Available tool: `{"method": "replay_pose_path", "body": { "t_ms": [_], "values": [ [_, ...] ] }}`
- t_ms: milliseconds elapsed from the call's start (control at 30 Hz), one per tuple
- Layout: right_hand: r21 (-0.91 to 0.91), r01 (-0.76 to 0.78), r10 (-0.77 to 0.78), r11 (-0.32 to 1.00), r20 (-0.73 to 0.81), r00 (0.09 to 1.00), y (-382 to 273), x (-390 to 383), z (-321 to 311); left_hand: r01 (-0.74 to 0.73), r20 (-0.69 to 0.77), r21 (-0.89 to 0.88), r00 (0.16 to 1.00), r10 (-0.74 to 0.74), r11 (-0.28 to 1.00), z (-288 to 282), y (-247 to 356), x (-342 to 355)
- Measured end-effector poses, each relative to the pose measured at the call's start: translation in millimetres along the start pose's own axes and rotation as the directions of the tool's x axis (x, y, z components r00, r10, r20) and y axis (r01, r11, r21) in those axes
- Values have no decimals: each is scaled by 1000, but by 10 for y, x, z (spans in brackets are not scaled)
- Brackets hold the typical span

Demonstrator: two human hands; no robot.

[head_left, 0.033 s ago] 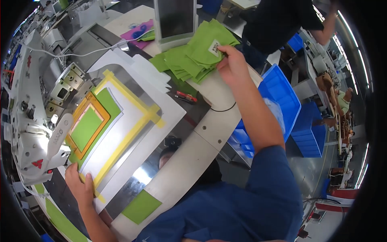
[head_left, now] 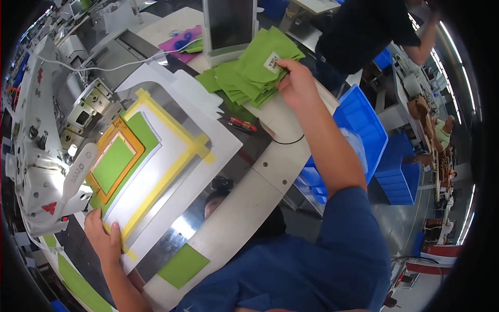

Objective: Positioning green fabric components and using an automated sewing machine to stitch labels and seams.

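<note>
A worker in a blue short-sleeved top, bare forearms and bare hands

The top is a plain mid-blue cloth with soft folds across the chest and shoulder; its right sleeve ends in a straight hem just above the elbow. The left hand and the right hand wear no gloves, and no rings, watch or wristband show on them. The left forearm is bare as far as the lower edge of the view
</note>
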State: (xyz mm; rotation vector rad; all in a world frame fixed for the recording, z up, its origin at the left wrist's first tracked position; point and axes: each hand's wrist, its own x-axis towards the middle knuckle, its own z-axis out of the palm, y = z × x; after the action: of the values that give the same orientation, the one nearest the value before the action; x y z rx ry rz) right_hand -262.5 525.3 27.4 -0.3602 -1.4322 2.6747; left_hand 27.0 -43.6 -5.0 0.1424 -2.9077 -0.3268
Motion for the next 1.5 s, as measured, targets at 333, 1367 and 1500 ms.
{"method": "replay_pose_path", "body": {
  "t_ms": [333, 1367, 1500],
  "values": [
    [-500, -183, 184, 847, -48, 982, 74, -2, -81, -3, 27, -27, 1000, 4, 1000, -42, 78, 19],
    [-645, 721, 334, -253, 641, 691, -89, 743, 992, -7, 7, -41, 1000, 7, 999, -44, 178, 107],
    [-561, 787, 542, -257, 590, 598, -53, 745, 1230, 10, 0, -40, 1000, -10, 999, -58, 134, 31]
  ]
}}
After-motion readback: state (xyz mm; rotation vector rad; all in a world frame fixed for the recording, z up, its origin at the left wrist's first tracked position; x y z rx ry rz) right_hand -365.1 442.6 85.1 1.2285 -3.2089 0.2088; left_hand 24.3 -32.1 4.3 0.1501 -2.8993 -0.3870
